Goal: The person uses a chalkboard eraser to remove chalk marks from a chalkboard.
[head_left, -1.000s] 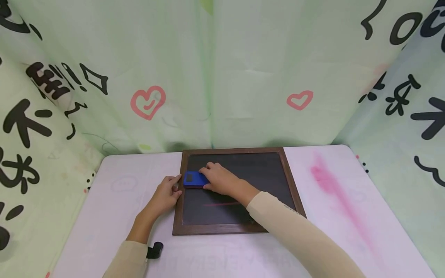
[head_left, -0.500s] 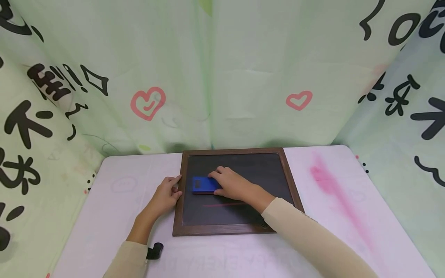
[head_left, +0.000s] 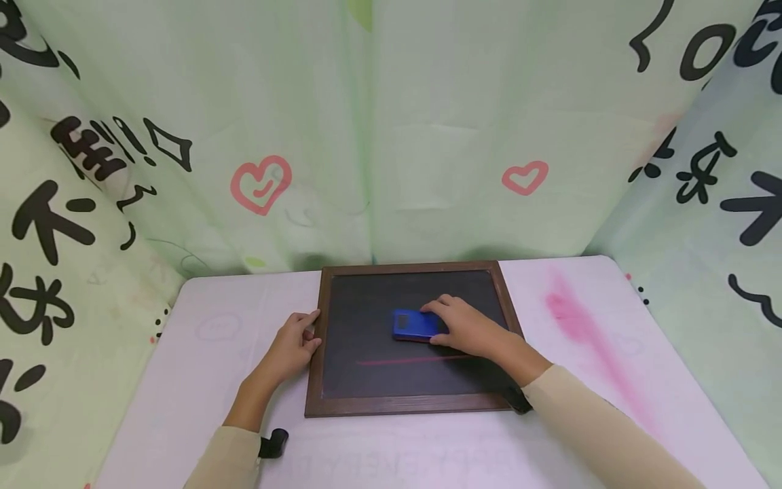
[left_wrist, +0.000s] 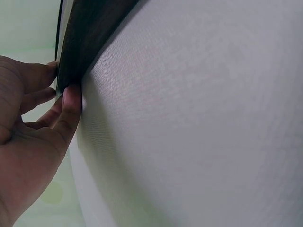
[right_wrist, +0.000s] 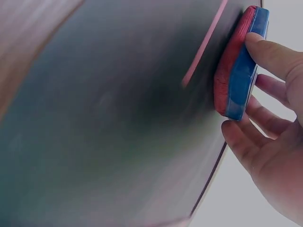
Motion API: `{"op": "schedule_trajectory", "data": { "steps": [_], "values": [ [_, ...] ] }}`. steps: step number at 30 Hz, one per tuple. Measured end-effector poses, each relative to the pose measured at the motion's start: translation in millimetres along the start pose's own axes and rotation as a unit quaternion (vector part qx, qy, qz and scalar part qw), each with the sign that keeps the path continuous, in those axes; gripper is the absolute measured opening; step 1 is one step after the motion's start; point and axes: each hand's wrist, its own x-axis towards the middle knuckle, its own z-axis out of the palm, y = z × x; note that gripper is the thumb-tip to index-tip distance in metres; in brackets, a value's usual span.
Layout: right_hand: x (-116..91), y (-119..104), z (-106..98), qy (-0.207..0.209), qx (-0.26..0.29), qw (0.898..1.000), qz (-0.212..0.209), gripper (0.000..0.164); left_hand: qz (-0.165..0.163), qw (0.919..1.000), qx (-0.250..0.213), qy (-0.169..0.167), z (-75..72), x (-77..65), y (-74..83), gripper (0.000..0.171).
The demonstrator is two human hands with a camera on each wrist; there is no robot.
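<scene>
A small chalkboard (head_left: 379, 380) in a brown wooden frame lies on the table, with a thin pink line (head_left: 397, 361) across its lower half. My right hand (head_left: 473, 329) grips a blue eraser (head_left: 413, 324) by its right end, thumb on the near side and fingers on the far side. In the right wrist view the eraser's red felt (right_wrist: 232, 61) faces the board, just beyond the pink line. At the board's left edge, my left hand (head_left: 292, 346) holds the frame between thumb and fingertips. The left wrist view shows those fingertips right at the dark frame edge (left_wrist: 87, 42).
The white table (head_left: 201, 367) has a pink smear (head_left: 586, 326) on its right side. A pale green curtain (head_left: 427, 204) with hearts and black lettering surrounds the table at the back and sides. Black straps show at both wrists.
My right hand has slid the eraser from the board's left edge rightward to about the middle, slightly lower. The left hand keeps its place on the frame. The pink line is still there.
</scene>
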Motion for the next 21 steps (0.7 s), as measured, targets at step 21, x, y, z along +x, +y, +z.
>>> {"op": "schedule_trajectory", "data": {
  "steps": [21],
  "values": [
    [-65.6,67.0,-17.6,0.067,0.020,0.996,0.051,0.059,0.000,1.0000,0.004,-0.005,-0.2,-0.4,0.2,0.060]
  ]
}}
